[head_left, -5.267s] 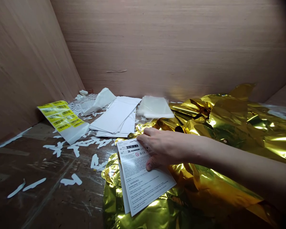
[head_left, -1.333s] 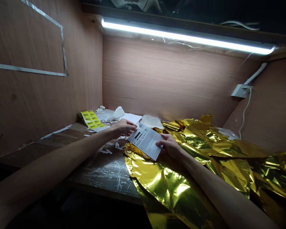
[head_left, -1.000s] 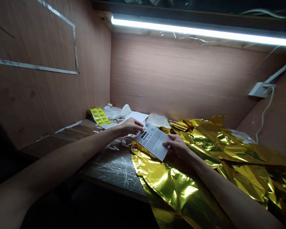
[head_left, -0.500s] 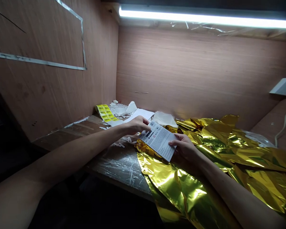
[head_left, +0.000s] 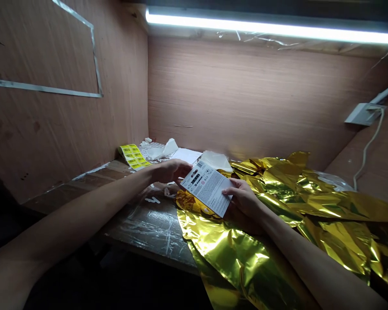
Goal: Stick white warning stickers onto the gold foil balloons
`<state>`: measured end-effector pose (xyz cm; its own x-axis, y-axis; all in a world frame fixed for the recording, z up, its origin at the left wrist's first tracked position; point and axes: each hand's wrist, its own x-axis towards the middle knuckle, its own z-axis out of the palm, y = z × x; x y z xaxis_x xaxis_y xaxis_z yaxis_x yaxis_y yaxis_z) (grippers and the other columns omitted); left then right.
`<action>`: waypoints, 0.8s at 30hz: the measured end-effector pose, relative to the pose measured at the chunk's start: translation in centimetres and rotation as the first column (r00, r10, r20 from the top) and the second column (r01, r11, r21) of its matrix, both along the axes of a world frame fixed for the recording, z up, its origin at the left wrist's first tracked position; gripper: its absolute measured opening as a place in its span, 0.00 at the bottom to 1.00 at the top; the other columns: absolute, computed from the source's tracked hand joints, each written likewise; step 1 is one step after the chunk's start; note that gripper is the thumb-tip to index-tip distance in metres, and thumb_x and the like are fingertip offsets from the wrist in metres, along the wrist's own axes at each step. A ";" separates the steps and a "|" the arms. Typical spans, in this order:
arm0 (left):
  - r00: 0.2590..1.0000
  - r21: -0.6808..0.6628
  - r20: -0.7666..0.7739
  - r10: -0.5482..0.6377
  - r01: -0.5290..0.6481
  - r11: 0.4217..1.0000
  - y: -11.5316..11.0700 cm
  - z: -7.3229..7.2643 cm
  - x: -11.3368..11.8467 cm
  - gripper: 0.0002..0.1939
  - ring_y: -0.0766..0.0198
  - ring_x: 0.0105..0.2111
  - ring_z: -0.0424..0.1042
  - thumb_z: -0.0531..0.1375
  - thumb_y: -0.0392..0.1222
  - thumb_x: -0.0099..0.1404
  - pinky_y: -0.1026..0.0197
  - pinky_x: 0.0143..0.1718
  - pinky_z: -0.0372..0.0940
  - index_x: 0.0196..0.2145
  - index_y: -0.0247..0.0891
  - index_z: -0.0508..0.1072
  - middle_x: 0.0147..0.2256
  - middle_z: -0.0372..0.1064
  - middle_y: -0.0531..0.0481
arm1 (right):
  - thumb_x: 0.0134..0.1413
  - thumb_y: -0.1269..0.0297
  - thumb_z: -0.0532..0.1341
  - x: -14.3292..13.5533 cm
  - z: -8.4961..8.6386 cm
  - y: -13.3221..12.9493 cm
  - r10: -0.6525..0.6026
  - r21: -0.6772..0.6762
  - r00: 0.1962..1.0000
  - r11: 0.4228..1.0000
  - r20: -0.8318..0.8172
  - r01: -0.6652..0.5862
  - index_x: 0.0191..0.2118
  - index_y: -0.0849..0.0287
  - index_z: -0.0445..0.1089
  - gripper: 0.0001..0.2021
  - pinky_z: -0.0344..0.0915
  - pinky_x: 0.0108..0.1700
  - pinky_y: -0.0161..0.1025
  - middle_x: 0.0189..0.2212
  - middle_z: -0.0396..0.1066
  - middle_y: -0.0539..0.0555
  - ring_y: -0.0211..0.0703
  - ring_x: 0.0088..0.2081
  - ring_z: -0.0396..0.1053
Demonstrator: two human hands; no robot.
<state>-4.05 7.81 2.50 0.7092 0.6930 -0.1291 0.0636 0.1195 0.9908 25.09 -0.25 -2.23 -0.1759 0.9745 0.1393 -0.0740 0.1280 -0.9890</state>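
Note:
A white printed packaging card [head_left: 207, 189] with a hang hole, a barcode and small print is tilted over the table's front part. My right hand [head_left: 242, 196] grips its right edge, thumb on the printed face and fingers behind. At the upper left edge, my left hand [head_left: 171, 170] has its fingers closed against the card, the tips partly hidden. Just under the card lies crumpled orange-gold film [head_left: 190, 202]. Shiny gold foil sheets [head_left: 236, 254] spread below and right of the hands and hang over the table edge.
A sheet of yellow labels [head_left: 134, 156] lies at the left back, beside white paper [head_left: 186, 155] and a translucent sheet [head_left: 216, 160]. White scraps [head_left: 152, 200] dot the dark table [head_left: 148, 228]. Wooden panels enclose the back and left. A white socket box [head_left: 362, 114] with a cable is at right.
My left hand has slid off the card's printed top to its upper left edge, uncovering the hang hole. The right hand keeps its grip. The view has shifted right.

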 end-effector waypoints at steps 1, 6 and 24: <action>1.000 0.012 -0.019 0.003 -0.003 1.000 0.0 0.1 -0.1 0.16 0.53 0.37 0.76 0.66 0.48 0.63 0.57 0.32 0.70 0.40 0.30 0.80 0.37 0.80 0.39 | 0.38 0.68 0.71 0.0 0.1 0.0 0.001 0.004 1.000 1.000 -0.005 -0.001 0.38 0.63 0.77 0.16 0.68 0.27 0.36 0.28 0.76 0.52 0.41 0.27 0.71; 0.997 0.119 0.010 0.073 -0.073 0.990 -0.5 0.0 0.1 0.17 0.62 0.25 0.73 0.69 0.50 0.62 0.66 0.23 0.64 0.33 0.28 0.80 0.29 0.78 0.41 | 0.38 0.68 0.69 -0.4 0.8 -0.2 0.083 0.007 0.996 0.997 0.026 -0.083 0.35 0.63 0.76 0.13 0.59 0.18 0.32 0.25 0.73 0.51 0.36 0.21 0.66; 0.978 0.206 0.191 0.090 -0.129 0.970 -1.2 -0.9 2.1 0.18 0.61 0.30 0.77 0.77 0.42 0.50 0.62 0.35 0.70 0.36 0.29 0.83 0.31 0.79 0.41 | 0.39 0.68 0.68 -0.1 1.2 0.2 0.097 0.056 0.994 0.994 -0.049 -0.094 0.37 0.63 0.76 0.13 0.56 0.15 0.30 0.24 0.72 0.50 0.34 0.18 0.65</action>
<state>-1.93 6.59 1.57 0.6254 0.7649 0.1541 -0.1182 -0.1024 0.9877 24.95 -0.02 -1.05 -0.2588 0.9446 0.2021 -0.1388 0.1707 -0.9755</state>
